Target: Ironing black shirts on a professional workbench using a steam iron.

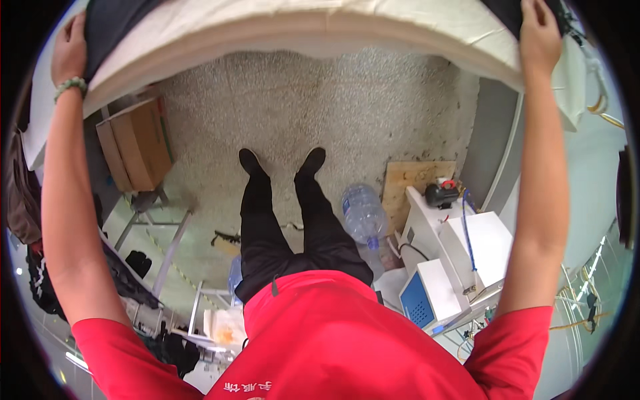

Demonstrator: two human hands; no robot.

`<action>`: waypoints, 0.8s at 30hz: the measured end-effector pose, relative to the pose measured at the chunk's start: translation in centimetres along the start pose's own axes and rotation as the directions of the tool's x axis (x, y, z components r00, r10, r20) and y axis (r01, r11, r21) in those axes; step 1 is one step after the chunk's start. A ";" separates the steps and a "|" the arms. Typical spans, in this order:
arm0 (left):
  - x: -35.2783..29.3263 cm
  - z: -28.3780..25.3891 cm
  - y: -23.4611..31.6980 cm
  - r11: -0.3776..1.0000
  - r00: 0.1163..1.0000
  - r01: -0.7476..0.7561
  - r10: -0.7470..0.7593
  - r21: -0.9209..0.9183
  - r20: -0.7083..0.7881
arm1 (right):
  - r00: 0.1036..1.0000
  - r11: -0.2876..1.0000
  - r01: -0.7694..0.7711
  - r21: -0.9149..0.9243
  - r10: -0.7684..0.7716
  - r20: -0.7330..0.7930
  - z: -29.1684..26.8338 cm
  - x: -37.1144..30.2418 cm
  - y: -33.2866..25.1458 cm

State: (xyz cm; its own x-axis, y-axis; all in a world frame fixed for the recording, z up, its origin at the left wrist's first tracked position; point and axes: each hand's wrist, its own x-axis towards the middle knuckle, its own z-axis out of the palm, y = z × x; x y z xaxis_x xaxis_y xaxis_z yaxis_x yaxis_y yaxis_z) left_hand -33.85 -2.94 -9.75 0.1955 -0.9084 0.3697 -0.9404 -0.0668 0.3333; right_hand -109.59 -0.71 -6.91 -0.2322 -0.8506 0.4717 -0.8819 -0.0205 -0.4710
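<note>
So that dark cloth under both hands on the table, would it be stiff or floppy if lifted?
Probably floppy: the dark cloth lies flat on the pale table cover and follows its edge. Likely light, since the left hand and right hand rest on far-apart corners with spread fingers. It might slide on the smooth cover.

Both bare arms stretch straight forward, wide apart; left hand (69, 50) lies flat, palm down, a bead bracelet at its wrist; right hand (539, 37) likewise flat, fingers extended.
</note>
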 end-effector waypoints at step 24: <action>-6.3 -7.6 13.1 0.886 0.875 0.456 -0.430 -0.080 0.223 | 0.419 0.439 -0.885 0.155 0.605 0.677 -7.1 0.0 -3.4</action>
State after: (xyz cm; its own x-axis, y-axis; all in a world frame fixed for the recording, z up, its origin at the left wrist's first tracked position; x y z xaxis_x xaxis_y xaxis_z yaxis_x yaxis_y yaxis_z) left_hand -45.31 5.04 -1.08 0.5132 -0.8582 -0.0133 -0.7222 -0.4401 0.5336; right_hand -109.46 3.11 -0.01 -0.3536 -0.7243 -0.5920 -0.1177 0.6623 -0.7400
